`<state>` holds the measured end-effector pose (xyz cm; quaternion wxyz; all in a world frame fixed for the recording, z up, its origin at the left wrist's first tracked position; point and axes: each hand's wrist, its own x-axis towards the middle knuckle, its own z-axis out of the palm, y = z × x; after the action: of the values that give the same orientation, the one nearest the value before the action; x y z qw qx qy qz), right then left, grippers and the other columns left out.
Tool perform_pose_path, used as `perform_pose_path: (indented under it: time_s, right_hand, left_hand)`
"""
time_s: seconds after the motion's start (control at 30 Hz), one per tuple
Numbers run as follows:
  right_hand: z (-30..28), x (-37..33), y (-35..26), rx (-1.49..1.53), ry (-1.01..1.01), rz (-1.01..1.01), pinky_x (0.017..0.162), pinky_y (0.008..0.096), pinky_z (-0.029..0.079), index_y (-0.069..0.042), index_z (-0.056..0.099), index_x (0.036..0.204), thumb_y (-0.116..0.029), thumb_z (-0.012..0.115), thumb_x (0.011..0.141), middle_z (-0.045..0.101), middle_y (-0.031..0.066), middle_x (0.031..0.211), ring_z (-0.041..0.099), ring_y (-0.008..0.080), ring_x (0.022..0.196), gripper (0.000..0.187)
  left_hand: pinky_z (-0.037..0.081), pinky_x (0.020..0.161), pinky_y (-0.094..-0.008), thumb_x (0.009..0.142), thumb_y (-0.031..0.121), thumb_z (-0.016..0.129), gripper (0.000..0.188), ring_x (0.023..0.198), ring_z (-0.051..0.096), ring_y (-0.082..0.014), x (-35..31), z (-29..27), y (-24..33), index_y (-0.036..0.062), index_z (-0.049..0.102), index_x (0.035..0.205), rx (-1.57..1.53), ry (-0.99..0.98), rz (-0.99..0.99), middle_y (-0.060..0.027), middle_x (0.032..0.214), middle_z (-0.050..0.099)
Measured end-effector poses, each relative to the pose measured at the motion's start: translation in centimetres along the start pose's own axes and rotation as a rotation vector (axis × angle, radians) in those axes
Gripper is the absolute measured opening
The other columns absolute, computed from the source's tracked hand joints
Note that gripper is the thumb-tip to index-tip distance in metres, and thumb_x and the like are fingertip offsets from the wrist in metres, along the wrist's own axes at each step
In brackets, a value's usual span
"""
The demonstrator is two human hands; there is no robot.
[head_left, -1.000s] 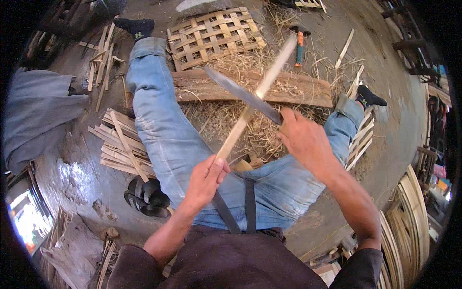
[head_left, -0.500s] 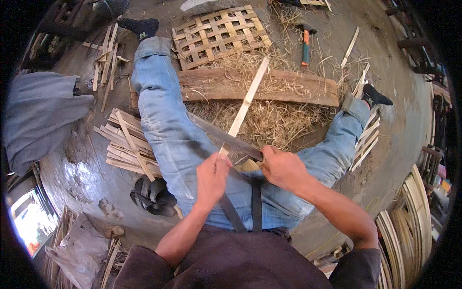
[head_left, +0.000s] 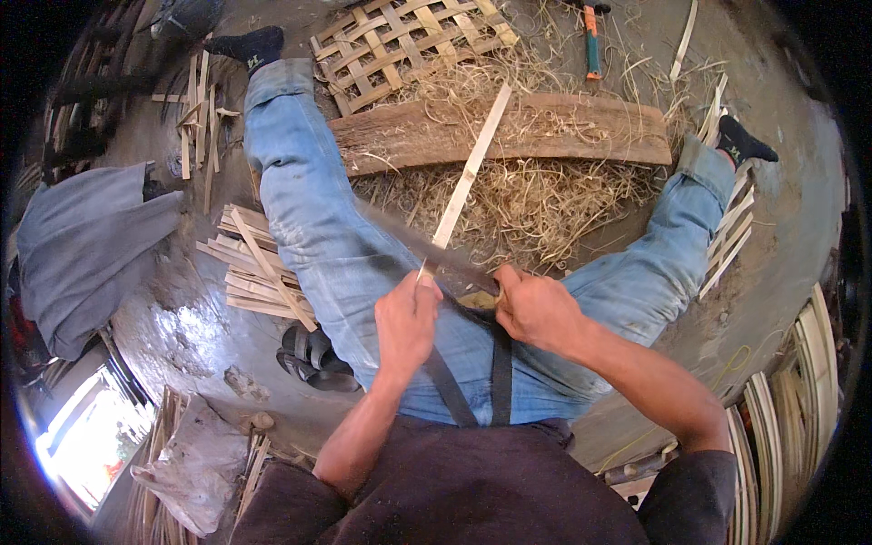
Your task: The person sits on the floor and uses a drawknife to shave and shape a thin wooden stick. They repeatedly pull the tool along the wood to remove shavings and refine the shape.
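My left hand (head_left: 406, 318) is closed around the near end of a pale bamboo strip (head_left: 472, 171), which slants away from me and up to the right, its far end over a wooden plank (head_left: 581, 127). In my right hand (head_left: 538, 311) is the handle of a long dark-bladed knife (head_left: 466, 270). Its blade, blurred by motion, reaches left across the strip just beyond my left fingers. Both hands are above my lap, between my spread legs. My fingers mostly hide the knife's handle.
Thin curled shavings (head_left: 545, 213) lie around the plank. Beyond it are a woven slat panel (head_left: 400, 50) and a hammer (head_left: 592, 47). Cut strips (head_left: 259, 272) lie beside my left leg, near black sandals (head_left: 313, 359); more strips (head_left: 727, 241) lie by my right leg.
The whole view has shifted, so the plank and panel appear higher. Both hands keep their grips, and the knife blade is now more blurred where it crosses the strip.
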<state>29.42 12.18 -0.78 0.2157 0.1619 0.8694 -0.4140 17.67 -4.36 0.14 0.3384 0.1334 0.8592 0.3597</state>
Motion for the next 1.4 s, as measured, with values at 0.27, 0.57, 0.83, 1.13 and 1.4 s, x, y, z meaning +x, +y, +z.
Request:
perform_pose_path:
  time_s: [0.27,0.57,0.83,1.13,1.4]
  right_hand:
    - [-0.3,-0.3,0.8,0.056,-0.059,0.047,0.067,0.0509,0.053,0.001,0.049,0.100,-0.014,0.058,0.082,0.064,0.0253,0.083,0.065,0.0429,0.077,0.025]
    - [-1.0,1.1,2.6,-0.107,0.084,0.046,0.064,0.0481,0.055,0.001,0.048,0.094,-0.010,0.054,0.083,0.063,0.0216,0.084,0.066,0.0385,0.077,0.017]
    - [-0.8,2.0,4.9,-0.280,0.178,-0.056,0.060,0.0431,0.057,-0.001,0.050,0.093,-0.010,0.054,0.083,0.062,0.0184,0.084,0.067,0.0346,0.075,0.014]
    - [-2.1,3.8,7.1,-0.314,0.222,0.061,0.064,0.0452,0.056,-0.001,0.049,0.096,-0.012,0.052,0.086,0.064,0.0198,0.084,0.067,0.0373,0.074,0.015]
    - [-3.5,1.0,4.3,-0.263,0.066,-0.075,0.064,0.0482,0.055,-0.001,0.048,0.096,-0.015,0.056,0.084,0.065,0.0227,0.082,0.067,0.0401,0.072,0.020]
  left_hand:
    - [0.039,0.048,-0.0357,0.097,0.021,0.044,0.033,0.046,0.050,-0.0195,-1.2,-0.1,1.0,0.0011,0.058,0.074,0.041,0.008,-0.021,-0.0082,0.052,0.048]
    - [0.034,0.046,-0.0290,0.100,0.023,0.042,0.037,0.049,0.044,-0.0093,-2.2,-0.7,1.3,0.0024,0.057,0.073,0.060,-0.001,-0.052,-0.0012,0.052,0.045]
    - [0.033,0.046,-0.0291,0.100,0.022,0.042,0.037,0.049,0.042,-0.0092,-2.6,-0.7,1.3,0.0018,0.056,0.072,0.032,0.000,-0.096,-0.0011,0.052,0.045]
    - [0.035,0.047,-0.0307,0.097,0.021,0.043,0.034,0.049,0.045,-0.0116,-2.6,-1.1,0.8,0.0013,0.057,0.074,0.000,-0.007,-0.110,-0.0027,0.053,0.046]
    - [0.036,0.048,-0.0304,0.098,0.022,0.042,0.035,0.051,0.046,-0.0102,-2.2,-1.2,0.6,0.0007,0.057,0.074,-0.069,-0.031,-0.177,-0.0022,0.054,0.047]
